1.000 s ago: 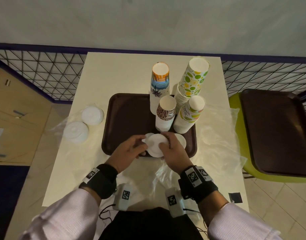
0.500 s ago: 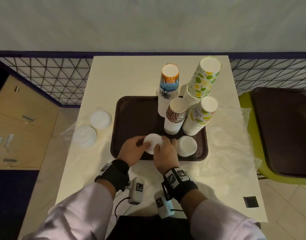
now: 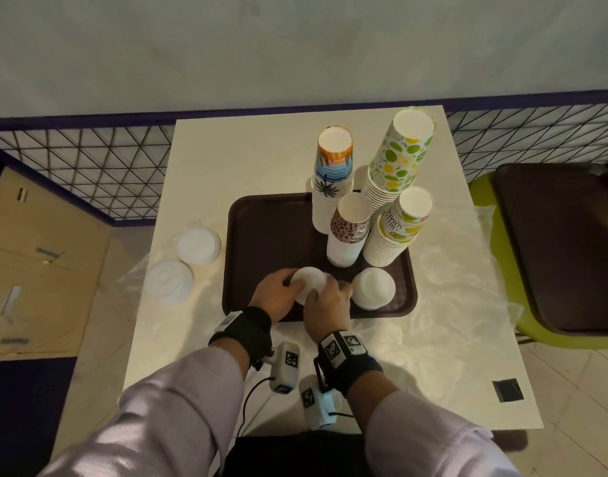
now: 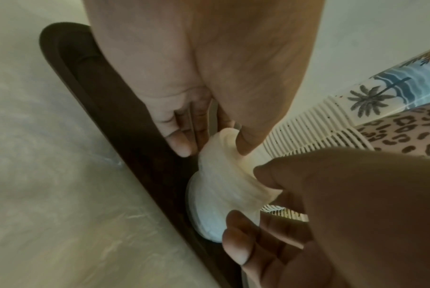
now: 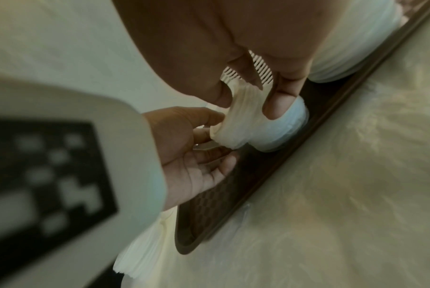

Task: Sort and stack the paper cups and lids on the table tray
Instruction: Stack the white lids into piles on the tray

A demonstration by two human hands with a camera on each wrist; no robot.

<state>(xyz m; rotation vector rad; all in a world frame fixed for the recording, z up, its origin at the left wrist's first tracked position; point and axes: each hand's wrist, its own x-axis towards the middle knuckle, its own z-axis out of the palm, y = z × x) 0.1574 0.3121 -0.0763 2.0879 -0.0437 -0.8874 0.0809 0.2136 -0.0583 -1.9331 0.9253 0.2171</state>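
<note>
Both hands hold a short stack of white lids [image 3: 310,281] that stands at the front of the brown tray [image 3: 268,235]. My left hand [image 3: 278,294] grips its left side and my right hand [image 3: 326,301] its right side. In the left wrist view the left hand [image 4: 213,146] pinches the lid stack [image 4: 223,185] between thumb and fingers. In the right wrist view the right hand [image 5: 250,101] pinches the same stack [image 5: 246,126]. A second white lid stack [image 3: 373,287] sits to the right on the tray. Several upside-down cup stacks stand behind: beach print [image 3: 333,173], leopard print [image 3: 351,228], green fruit [image 3: 399,160] and a summer print [image 3: 399,228].
Two lid stacks in clear plastic [image 3: 199,246] [image 3: 170,282] lie on the white table [image 3: 244,149] left of the tray. Loose plastic wrap [image 3: 450,270] lies to the right. A green chair carrying another brown tray [image 3: 554,242] stands beside the table. A wire fence [image 3: 89,160] runs behind.
The hands carried the lid stack leftward, away from the second lid stack, and set it lower on the tray's front. The head view has shifted a little.
</note>
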